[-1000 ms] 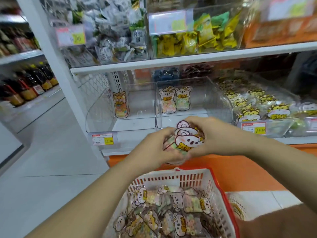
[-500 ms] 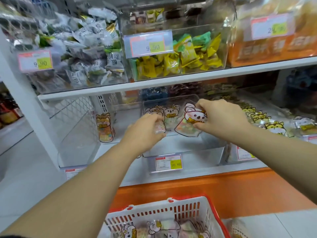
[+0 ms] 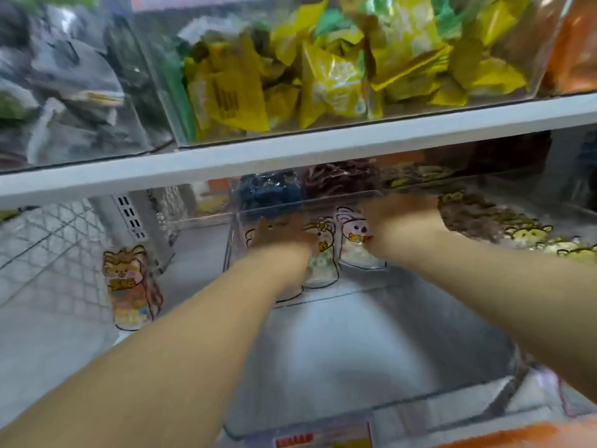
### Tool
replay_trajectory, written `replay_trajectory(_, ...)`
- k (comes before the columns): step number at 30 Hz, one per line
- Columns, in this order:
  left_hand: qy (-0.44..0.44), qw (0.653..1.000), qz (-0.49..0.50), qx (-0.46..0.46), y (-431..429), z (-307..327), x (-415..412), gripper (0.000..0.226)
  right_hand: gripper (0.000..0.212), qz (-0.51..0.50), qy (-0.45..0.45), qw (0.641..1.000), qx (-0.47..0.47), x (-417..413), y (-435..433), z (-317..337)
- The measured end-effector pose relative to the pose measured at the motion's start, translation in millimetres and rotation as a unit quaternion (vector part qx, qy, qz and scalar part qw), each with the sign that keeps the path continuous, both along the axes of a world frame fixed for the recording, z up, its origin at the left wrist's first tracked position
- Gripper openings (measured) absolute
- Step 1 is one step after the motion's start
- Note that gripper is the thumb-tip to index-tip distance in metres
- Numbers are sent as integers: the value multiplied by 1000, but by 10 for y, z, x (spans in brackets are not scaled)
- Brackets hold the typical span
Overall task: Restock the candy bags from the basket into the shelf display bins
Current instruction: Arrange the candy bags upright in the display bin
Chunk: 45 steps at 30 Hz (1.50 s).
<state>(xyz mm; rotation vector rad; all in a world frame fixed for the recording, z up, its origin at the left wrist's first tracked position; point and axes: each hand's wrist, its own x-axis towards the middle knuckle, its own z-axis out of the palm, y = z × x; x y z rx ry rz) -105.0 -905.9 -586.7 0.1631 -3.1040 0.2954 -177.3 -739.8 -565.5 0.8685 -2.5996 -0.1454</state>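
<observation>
One candy bag [image 3: 350, 232], probably light, soft and slippery, is being pinched near its top by the fingers of the right hand [image 3: 400, 221]; of the left hand [image 3: 284, 236], too blurred, I cannot tell.

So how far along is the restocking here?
Early. Done: candy bags stand at the back of the middle bin. In hand: the right hand is at a pink bear bag beside them, the left hand at the row; blur hides both grips. Left: most of that bin is bare, the left bin holds one tiger bag, the basket is out of view.
</observation>
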Motion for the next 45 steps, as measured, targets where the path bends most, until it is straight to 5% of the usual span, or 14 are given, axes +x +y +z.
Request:
replay_trajectory(6, -58, 998, -9, -7, 57, -48, -223, 38, 15, -50, -37, 998, 23, -134, -106, 42)
replay_trajectory(18, -28, 999, -24, 12, 40, -140, -186, 31, 19, -39, -35, 995, 87, -233, -191, 22)
replay_trajectory(23, -19, 1000, -4, 23, 17, -152, -187, 49, 26, 13, -76, 991, 113, -308, -230, 60)
replay_trajectory(28, -25, 1000, -2, 18, 27, -159, -198, 37, 28, 30, -2, 995, 91, -400, -278, 22)
replay_trajectory(31, -24, 1000, -4, 12, 49, -133, -178, 35, 49, -5, 57, 989, 139, -424, -324, -107)
replay_trajectory(37, -4, 999, -10, 35, 14, -173, -186, 38, 53, -16, 102, 995, -11, -406, -305, -391)
replay_trajectory(41, 3, 996, -2, 88, 1, -191, -181, 40, 79, -32, -86, 990, -103, -364, -367, -627)
replay_trajectory(45, 19, 994, -6, 111, -6, -209, -190, 44, 87, 11, -115, 981, -153, -411, -326, -828)
